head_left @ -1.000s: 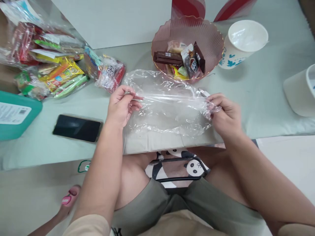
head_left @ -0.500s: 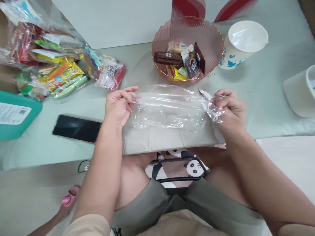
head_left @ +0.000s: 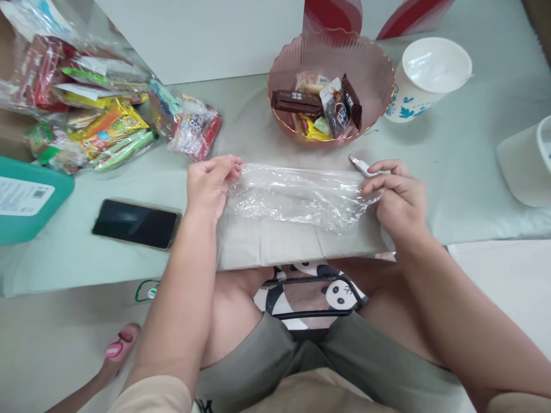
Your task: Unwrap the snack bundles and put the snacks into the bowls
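Note:
A clear plastic bag point(head_left: 297, 198) stretches sideways between my two hands, just above the near edge of the table. My left hand point(head_left: 210, 186) pinches its left end, fingers closed. At the other end, my right hand point(head_left: 400, 198) grips the plastic between thumb and fingers. A small white-handled cutter point(head_left: 360, 164) lies close by my right fingertips; I cannot tell whether they touch it. Beyond the bag stands a pink, gold-rimmed bowl point(head_left: 275, 69) with several wrapped snacks in it, among them a dark brown packet point(head_left: 297, 103).
Wrapped snacks point(head_left: 107, 132) are heaped at the left, with a plastic-wrapped pack point(head_left: 196, 129) beside them. A phone point(head_left: 136, 223) and a teal container point(head_left: 30, 201) lie nearer. Paper cup point(head_left: 413, 97) and white container point(head_left: 525, 163) stand right. Another person's foot point(head_left: 123, 347) shows below.
The plastic bag has been drawn flatter, its upper edge now lower and straighter. My right hand has shifted slightly left, and my left fingers have closed more tightly on the plastic.

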A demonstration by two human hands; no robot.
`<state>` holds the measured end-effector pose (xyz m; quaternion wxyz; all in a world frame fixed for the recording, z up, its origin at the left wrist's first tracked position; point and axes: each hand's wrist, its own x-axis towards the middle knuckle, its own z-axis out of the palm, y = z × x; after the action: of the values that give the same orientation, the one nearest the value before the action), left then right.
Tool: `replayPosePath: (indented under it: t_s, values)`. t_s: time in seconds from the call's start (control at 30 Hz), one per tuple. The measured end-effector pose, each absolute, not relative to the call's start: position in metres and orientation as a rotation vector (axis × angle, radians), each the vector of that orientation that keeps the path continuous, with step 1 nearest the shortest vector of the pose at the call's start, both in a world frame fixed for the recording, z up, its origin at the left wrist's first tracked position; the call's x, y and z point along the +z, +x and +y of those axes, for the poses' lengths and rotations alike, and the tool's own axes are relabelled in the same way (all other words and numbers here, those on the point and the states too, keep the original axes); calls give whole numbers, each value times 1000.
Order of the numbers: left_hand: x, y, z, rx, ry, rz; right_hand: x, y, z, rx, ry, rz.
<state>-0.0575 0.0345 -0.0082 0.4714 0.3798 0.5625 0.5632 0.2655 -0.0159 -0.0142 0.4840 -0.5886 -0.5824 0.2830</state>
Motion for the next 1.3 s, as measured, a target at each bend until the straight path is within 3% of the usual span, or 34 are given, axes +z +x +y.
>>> replayPosePath:
  t_s: [0.6, 1.07, 1.3]
  values:
    - [-3, -56, 30, 1364, 951, 1354, -26, 265, -16, 904, -1525, -1469]
    - [-10, -43, 30, 1367, 1091, 1525, -6, 248, -17, 1546, -1332, -779]
    - [-7, -42, 28, 1408, 1165, 1548, -5, 250, -13, 1454, -1347, -798]
